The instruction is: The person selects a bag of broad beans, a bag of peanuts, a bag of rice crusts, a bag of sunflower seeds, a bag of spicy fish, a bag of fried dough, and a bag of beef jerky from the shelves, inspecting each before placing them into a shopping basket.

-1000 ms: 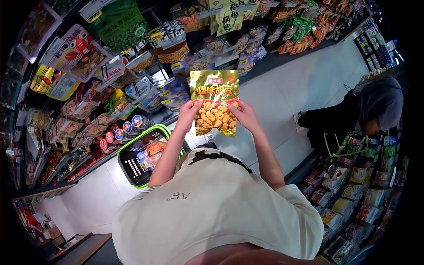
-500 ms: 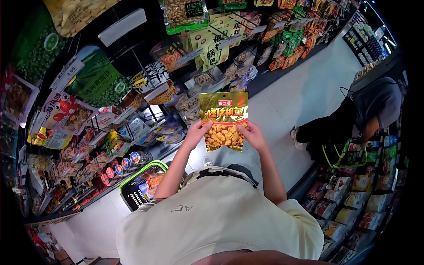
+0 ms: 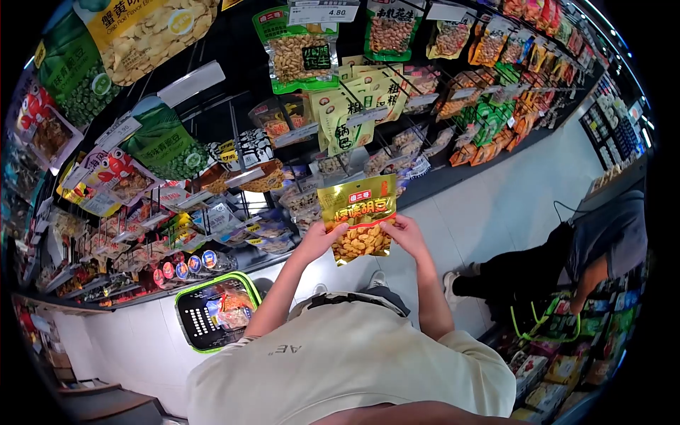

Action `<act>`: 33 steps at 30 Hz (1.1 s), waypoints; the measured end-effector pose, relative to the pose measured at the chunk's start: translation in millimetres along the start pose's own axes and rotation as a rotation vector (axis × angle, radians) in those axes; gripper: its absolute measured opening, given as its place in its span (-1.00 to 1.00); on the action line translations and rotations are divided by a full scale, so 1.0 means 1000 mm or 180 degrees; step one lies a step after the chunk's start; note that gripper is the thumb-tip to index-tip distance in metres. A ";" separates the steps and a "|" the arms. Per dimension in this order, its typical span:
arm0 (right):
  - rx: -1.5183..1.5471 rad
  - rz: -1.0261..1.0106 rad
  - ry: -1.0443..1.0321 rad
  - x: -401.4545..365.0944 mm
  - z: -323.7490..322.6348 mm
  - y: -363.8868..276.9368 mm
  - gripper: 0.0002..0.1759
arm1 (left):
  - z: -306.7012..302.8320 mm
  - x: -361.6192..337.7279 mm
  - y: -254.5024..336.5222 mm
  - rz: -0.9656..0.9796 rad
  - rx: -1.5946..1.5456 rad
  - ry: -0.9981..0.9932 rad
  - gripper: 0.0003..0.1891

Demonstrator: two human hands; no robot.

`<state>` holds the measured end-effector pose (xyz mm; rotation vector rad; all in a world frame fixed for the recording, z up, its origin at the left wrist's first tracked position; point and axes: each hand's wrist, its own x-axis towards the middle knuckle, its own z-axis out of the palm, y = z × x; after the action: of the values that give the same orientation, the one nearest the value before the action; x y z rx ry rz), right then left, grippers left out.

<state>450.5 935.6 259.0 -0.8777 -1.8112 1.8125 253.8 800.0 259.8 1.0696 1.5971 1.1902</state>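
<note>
both hands' grip is on the gold snack pack [image 3: 359, 219], left hand [image 3: 320, 239] and right hand [image 3: 408, 236] pinching opposite sides, right of the green-rimmed basket [image 3: 188, 309], and imo light, even thumbs avoid crumpling it

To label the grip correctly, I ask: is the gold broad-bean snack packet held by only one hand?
No, the left hand and right hand hold opposite sides of the gold broad-bean snack packet.
</note>
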 end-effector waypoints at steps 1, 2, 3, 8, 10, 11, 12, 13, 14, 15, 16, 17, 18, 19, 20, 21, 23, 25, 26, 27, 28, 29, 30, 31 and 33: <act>0.0069 -0.0115 -0.0091 0.005 -0.012 0.004 -0.80 | 0.008 0.004 0.000 -0.0048 0.0019 0.0061 -0.65; 0.0142 -0.0224 -0.0178 0.010 -0.023 0.007 -0.78 | 0.017 0.007 0.001 -0.0101 0.0036 0.0115 -0.65; 0.0145 -0.0226 -0.0234 0.014 -0.033 0.009 -0.78 | 0.026 0.010 0.004 -0.0116 0.0035 0.0170 -0.65; 0.0055 -0.0040 -0.0466 0.032 -0.090 0.021 -0.76 | 0.073 0.033 0.017 -0.0087 -0.0243 0.0410 -0.68; -0.0008 -0.0006 -0.0572 0.034 -0.110 0.015 -0.76 | 0.086 0.041 0.024 -0.0119 -0.0170 0.0407 -0.68; -0.0083 0.0022 -0.0645 0.035 -0.119 0.014 -0.76 | 0.093 0.044 0.028 -0.0134 -0.0104 0.0375 -0.67; -0.0076 0.0026 -0.0674 0.037 -0.127 0.016 -0.76 | 0.101 0.048 0.031 -0.0149 -0.0102 0.0401 -0.67; -0.0083 -0.0044 -0.0606 0.040 -0.134 0.019 -0.76 | 0.108 0.052 0.033 -0.0207 -0.0177 0.0456 -0.67; -0.0092 -0.0105 -0.0535 0.041 -0.141 0.023 -0.75 | 0.116 0.056 0.035 -0.0271 -0.0259 0.0506 -0.66; -0.0091 -0.0088 -0.0551 0.044 -0.149 0.027 -0.75 | 0.123 0.060 0.035 -0.0227 -0.0319 0.0525 -0.64; -0.0205 -0.0196 -0.0526 0.047 -0.156 0.031 -0.73 | 0.130 0.064 0.036 -0.0248 -0.0327 0.0532 -0.64; -0.0317 -0.0301 -0.0498 0.049 -0.162 0.034 -0.72 | 0.136 0.068 0.037 -0.0240 -0.0316 0.0578 -0.65; -0.0312 -0.0280 -0.0503 0.050 -0.169 0.034 -0.72 | 0.141 0.071 0.039 -0.0231 -0.0306 0.0620 -0.65; -0.0411 -0.0215 -0.0585 0.051 -0.175 0.032 -0.73 | 0.147 0.074 0.041 -0.0220 -0.0453 0.0626 -0.67; -0.0511 -0.0154 -0.0658 0.053 -0.183 0.030 -0.73 | 0.151 0.078 0.044 -0.0227 -0.0456 0.0614 -0.67; -0.0627 -0.0090 -0.0638 0.055 -0.190 0.033 -0.72 | 0.155 0.083 0.046 -0.0239 -0.0460 0.0588 -0.67; -0.0686 -0.0073 -0.0588 0.058 -0.205 0.036 -0.72 | 0.163 0.095 0.043 -0.0196 -0.0420 0.0542 -0.68; -0.0742 -0.0040 -0.0521 0.058 -0.217 0.031 -0.72 | 0.172 0.108 0.047 -0.0193 -0.0407 0.0448 -0.68; -0.0746 -0.0163 -0.0377 0.057 -0.224 0.027 -0.72 | 0.176 0.116 0.049 -0.0188 -0.0393 0.0394 -0.68; -0.0751 -0.0285 -0.0235 0.056 -0.231 0.022 -0.71 | 0.180 0.124 0.050 -0.0212 -0.0195 0.0348 -0.69; -0.0754 -0.0266 -0.0194 0.056 -0.238 0.018 -0.71 | 0.186 0.132 0.051 -0.0212 -0.0200 0.0303 -0.69; -0.0752 -0.0363 -0.0125 0.057 -0.247 0.015 -0.73 | 0.192 0.140 0.053 -0.0145 -0.0226 0.0284 -0.67; -0.0752 -0.0460 -0.0054 0.060 -0.255 0.014 -0.75 | 0.198 0.149 0.056 -0.0077 -0.0252 0.0262 -0.64; -0.0759 -0.0441 0.0000 0.065 -0.264 0.018 -0.75 | 0.202 0.159 0.058 -0.0084 -0.0127 0.0152 -0.65; -0.0562 -0.1129 0.0245 0.074 -0.280 0.024 -0.77 | 0.212 0.179 0.064 -0.0038 -0.0157 -0.0020 -0.65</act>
<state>595.8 1187.2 240.7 -0.6269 -1.9544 1.3993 416.1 1033.8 259.1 1.0301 1.5593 1.2109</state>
